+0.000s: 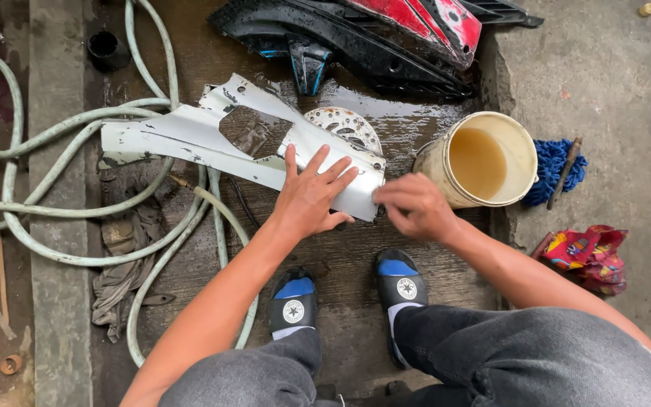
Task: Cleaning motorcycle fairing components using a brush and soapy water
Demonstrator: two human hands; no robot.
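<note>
Down at the bottom we've got grey trouser knees and a pair of black-and-blue shoes (344, 295) planted on wet concrete, the person squatting over the work. Just ahead, the left hand (309, 197) lies flat with fingers spread wide, pressing on the near end of a long white body panel (190, 136), and it holds nothing. The right hand (414, 206) is right beside it at the panel's end edge, fingers curled in tight; whether it pinches something small there I cannot tell. The panel itself lies on the wet ground, running from those hands away to the left, scuffed and with a dark cut-out in its middle. A perforated metal disc (344, 126) peeks out just behind the panel's right end. To the right of the hands, a cream bucket (484, 158) stands close by with murky brownish water inside, and beyond it sits a blue mop head (559, 167). A bright patterned cloth (589, 256) lies on the dry slab farther right. On the left, a pale green hose (62, 143) loops around over a grey rag (118, 279). Farthest off, at the top, black and red fairing parts (386, 34) lie wet.
</note>
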